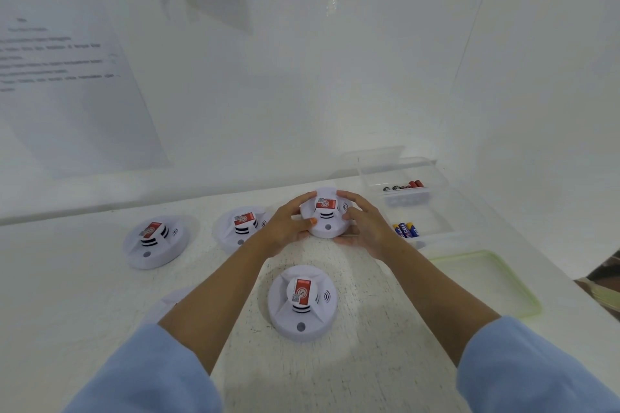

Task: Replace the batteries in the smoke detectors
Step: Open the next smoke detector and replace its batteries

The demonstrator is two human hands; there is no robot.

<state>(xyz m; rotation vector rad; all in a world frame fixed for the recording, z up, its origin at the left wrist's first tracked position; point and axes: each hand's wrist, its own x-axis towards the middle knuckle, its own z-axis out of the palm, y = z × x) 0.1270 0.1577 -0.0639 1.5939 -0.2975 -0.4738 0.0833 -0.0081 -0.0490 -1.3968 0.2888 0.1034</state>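
Several round white smoke detectors with red labels lie on the white table. The far middle detector is gripped from both sides: my left hand curls round its left edge and my right hand curls round its right edge. Another detector sits between my forearms near me. Two others lie to the left, one beside my left wrist and one further out. A fifth white shape is mostly hidden under my left forearm.
A clear compartment box at the right holds red and black batteries in its far section and blue batteries in its near section. A pale green tray lies nearer on the right. White walls with printed sheets stand behind.
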